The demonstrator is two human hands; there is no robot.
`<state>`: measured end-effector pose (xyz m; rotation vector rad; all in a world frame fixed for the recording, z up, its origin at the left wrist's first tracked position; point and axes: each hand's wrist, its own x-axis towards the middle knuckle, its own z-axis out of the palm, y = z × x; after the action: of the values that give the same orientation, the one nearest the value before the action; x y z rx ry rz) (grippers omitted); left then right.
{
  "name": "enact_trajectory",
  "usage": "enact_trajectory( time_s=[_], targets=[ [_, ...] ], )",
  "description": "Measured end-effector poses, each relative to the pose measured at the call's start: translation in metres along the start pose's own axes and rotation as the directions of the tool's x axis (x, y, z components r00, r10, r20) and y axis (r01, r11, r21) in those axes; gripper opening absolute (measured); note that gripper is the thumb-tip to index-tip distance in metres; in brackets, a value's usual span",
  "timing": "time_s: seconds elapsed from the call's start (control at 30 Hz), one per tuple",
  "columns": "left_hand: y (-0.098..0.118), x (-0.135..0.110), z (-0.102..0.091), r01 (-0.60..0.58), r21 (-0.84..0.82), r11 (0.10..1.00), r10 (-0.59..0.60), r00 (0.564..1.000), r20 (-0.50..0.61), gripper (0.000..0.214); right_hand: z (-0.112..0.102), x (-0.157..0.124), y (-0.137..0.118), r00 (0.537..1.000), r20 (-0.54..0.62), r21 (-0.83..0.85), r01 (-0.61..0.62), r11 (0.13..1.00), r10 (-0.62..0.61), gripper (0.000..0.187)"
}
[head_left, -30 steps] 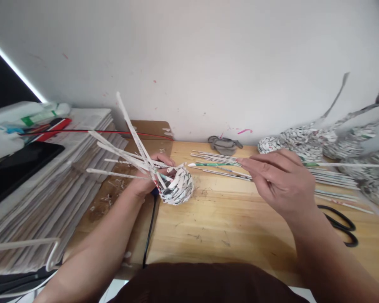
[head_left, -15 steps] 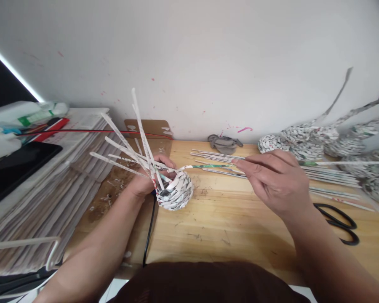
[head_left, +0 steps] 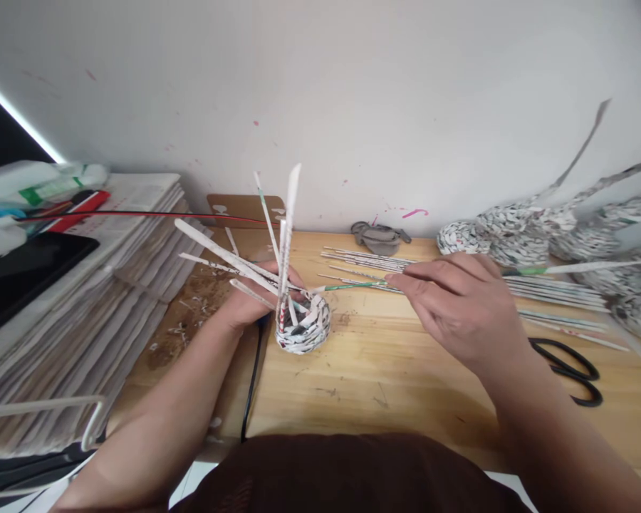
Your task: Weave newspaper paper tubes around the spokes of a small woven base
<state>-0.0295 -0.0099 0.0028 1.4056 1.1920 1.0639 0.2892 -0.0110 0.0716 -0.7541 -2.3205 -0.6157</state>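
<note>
A small round basket [head_left: 305, 329], woven from rolled newspaper strips, is held over the left part of the table. My left hand [head_left: 256, 293] is closed on its far left side, the fingers partly hidden behind the upright stakes [head_left: 284, 249]. Several stakes fan up and to the left from the rim. My right hand [head_left: 449, 306] pinches a paper strip [head_left: 352, 286], greenish near the fingers, which runs taut from the basket's rim. The strip's white tail [head_left: 598, 266] sticks out past the hand to the right.
Loose paper rolls [head_left: 555, 296] lie behind my right hand. Black-handled scissors [head_left: 571, 370] rest at the right. Finished woven pieces [head_left: 518, 239] stand along the wall, near a grey cloth item [head_left: 379, 237]. A tall newspaper stack [head_left: 122, 285] with a phone [head_left: 37, 278] fills the left side.
The basket has turned and tipped, its stakes now standing more upright and further right. The strip between basket and right hand is shorter, and the right hand has shifted slightly left.
</note>
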Motion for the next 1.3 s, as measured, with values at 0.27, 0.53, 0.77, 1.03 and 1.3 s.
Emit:
enact_trajectory(
  time_s=[0.27, 0.53, 0.77, 1.03, 1.3],
  targets=[
    [0.002, -0.004, 0.007, -0.058, 0.153, 0.987, 0.041, 0.993, 0.112, 0.025, 0.021, -0.002, -0.017, 0.993, 0.118, 0.128, 0.006, 0.992, -0.022, 0.018],
    [0.007, -0.008, 0.014, -0.07, 0.206, 0.976, 0.043, 0.99, 0.136, 0.02, 0.031, -0.005, -0.03, 0.981, 0.195, 0.175, -0.022, 0.984, -0.012, 0.02],
    [0.015, -0.012, 0.018, -0.021, 0.163, 0.986, -0.001, 0.991, 0.136, 0.021, 0.037, -0.006, -0.035, 0.975, 0.22, 0.224, -0.046, 0.973, -0.005, 0.018],
    [0.017, -0.009, 0.013, -0.056, 0.185, 0.981, 0.029, 0.989, 0.144, 0.02, 0.036, -0.008, -0.036, 0.964, 0.264, 0.253, -0.097, 0.963, 0.028, 0.019],
    [0.012, -0.008, 0.009, -0.064, 0.202, 0.977, 0.032, 0.987, 0.158, 0.02, 0.033, -0.008, -0.029, 0.941, 0.335, 0.264, -0.143, 0.954, 0.048, 0.02]
  ],
)
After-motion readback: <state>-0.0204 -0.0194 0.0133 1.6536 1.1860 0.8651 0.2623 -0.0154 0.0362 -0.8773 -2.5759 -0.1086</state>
